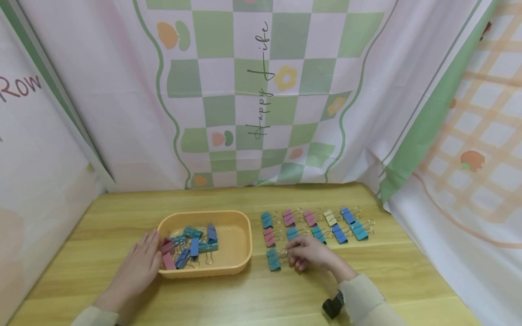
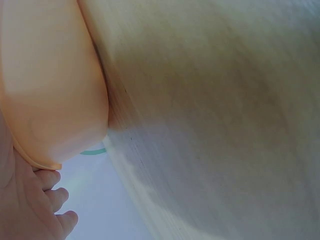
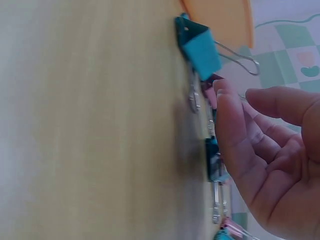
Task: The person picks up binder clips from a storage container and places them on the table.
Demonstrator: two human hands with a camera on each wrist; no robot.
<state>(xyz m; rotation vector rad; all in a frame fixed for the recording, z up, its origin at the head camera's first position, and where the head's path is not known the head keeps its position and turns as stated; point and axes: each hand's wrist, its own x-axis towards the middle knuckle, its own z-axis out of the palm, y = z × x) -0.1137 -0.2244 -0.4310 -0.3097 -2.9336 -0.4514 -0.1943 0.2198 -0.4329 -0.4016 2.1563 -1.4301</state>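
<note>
My left hand (image 1: 140,262) lies with fairly straight fingers along the left rim of a yellow-orange tray (image 1: 244,235); the left wrist view shows those fingers (image 2: 57,199) against the tray's edge. Several binder clips in the tray are blue, teal and pink, such as a blue clip (image 1: 194,248). Right of the tray, my right hand (image 1: 311,252) hovers just beside the wire handles of a teal binder clip (image 1: 273,260) lying nearest the front. In the right wrist view a small gap parts its thumb and forefinger, with no clip between them.
Behind the right hand, binder clips lie in two rows, among them a yellow clip (image 1: 330,218) and a pink clip (image 1: 269,237). A patterned curtain (image 1: 253,154) hangs at the back edge of the wooden table (image 1: 228,301). A black device (image 1: 333,305) sits at the right wrist.
</note>
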